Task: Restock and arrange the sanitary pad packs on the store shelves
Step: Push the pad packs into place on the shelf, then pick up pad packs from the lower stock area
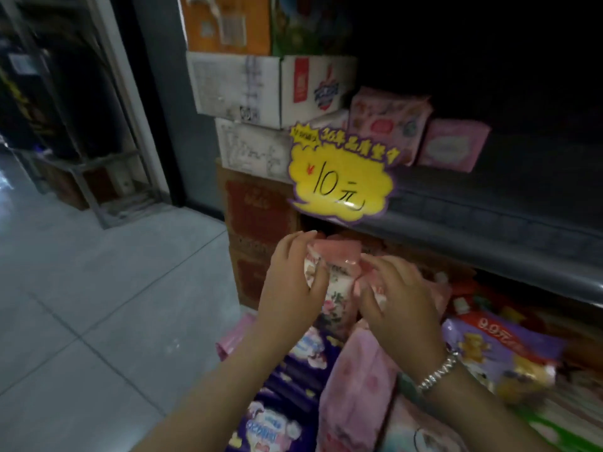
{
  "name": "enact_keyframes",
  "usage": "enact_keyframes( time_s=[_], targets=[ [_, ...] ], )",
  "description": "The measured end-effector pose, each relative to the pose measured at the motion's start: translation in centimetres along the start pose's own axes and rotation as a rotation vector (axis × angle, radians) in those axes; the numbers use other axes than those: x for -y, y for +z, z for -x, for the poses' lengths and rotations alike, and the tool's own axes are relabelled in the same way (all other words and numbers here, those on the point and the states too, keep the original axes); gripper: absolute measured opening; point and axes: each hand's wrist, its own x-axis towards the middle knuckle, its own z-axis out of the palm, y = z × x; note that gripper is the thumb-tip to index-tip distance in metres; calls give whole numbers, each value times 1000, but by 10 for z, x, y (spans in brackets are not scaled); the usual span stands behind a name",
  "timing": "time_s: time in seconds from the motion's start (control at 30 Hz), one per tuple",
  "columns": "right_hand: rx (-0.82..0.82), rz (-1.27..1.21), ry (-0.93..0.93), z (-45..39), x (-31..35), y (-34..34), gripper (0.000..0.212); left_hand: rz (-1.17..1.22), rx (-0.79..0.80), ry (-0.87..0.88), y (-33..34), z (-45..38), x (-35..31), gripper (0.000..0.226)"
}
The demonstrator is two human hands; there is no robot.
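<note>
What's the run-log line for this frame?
phase: restocking | left hand: holds pink floral plastic pad pack | right hand: holds same pack | shelf: not yet placed

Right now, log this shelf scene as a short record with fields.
hands: left hand and right hand both grip one pink floral pack
upper shelf: two pink packs, larger and smaller, side by side
price sign: yellow, reads 10 yuan
below hands: loose pile of pink and purple packs
left of shelf: stacked cartons
</note>
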Motion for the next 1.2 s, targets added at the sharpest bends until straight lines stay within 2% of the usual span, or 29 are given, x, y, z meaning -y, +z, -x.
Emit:
enact_keyframes(
  time_s=[0.2,0.33,0.4,0.5,0.7,0.83,0.97,1.07,1.2],
  targets=[
    [-176,216,-41,-54,-68,-94,42,104,-59,233,42,-60,-77,44],
    [-80,343,11,-91,-115,-129,39,26,-53,346,83,-107,-120,42],
    [13,362,80,-113,-129,-133,46,-31,-84,372,99,-136,-136,38],
    [97,297,170,-154,-145,-132,62,-190,-29,296,120,-189,-151,37],
    [137,239,158,-232,-188,-109,72,-462,299,75,154,-293,-133,79],
    [112,215,152,-266,-219,-79,77,-706,448,62,161,-345,-105,96],
    [60,182,156,-278,-230,-69,67,-992,382,211,158,-363,-102,99],
    [67,52,200,-280,-225,-81,57,-1023,424,196,147,-367,-103,107],
    [51,145,153,-271,-220,-90,48,-874,484,198,144,-359,-107,110]
  ],
)
